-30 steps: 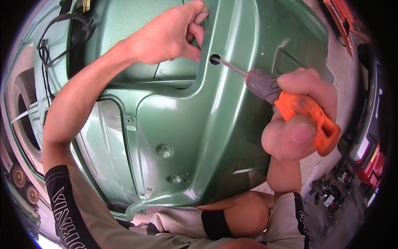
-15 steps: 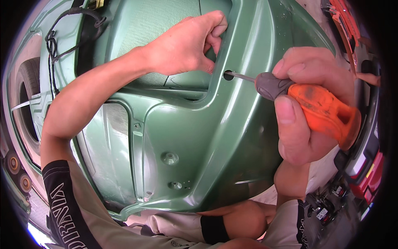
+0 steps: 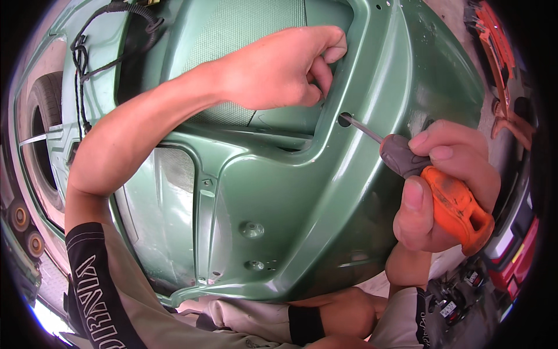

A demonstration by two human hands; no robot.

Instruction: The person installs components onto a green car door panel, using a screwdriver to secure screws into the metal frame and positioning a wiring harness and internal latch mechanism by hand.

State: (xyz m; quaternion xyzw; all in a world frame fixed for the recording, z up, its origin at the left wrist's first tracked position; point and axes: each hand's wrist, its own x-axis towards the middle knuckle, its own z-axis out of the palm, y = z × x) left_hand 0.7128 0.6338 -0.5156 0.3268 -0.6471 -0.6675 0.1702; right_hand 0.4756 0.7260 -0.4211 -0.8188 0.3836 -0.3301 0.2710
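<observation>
Between the thumb and fingers of my right hand (image 3: 465,152) is a screwdriver (image 3: 450,195) with an orange and grey handle. Its thin metal shaft points left, and the tip reaches into a round dark hole (image 3: 343,121) in a green painted metal body panel (image 3: 285,203). My left hand (image 3: 279,68) lies over the recessed opening beside that hole. Its fingers are curled in against the opening's raised inner edge (image 3: 356,52). Whatever they may grip there is hidden by the hand.
Black cable (image 3: 80,75) hangs at the upper left, with a tyre (image 3: 46,104) beyond it. Orange-red parts (image 3: 494,41) stand at the far right. Dark machine parts (image 3: 459,296) lie low on the right. My knee (image 3: 346,317) is close to the panel's near edge.
The panel and my left hand appear farther right and slightly lower in the view. The screwdriver's handle has swung down, so the shaft slants more steeply, its tip still at the hole.
</observation>
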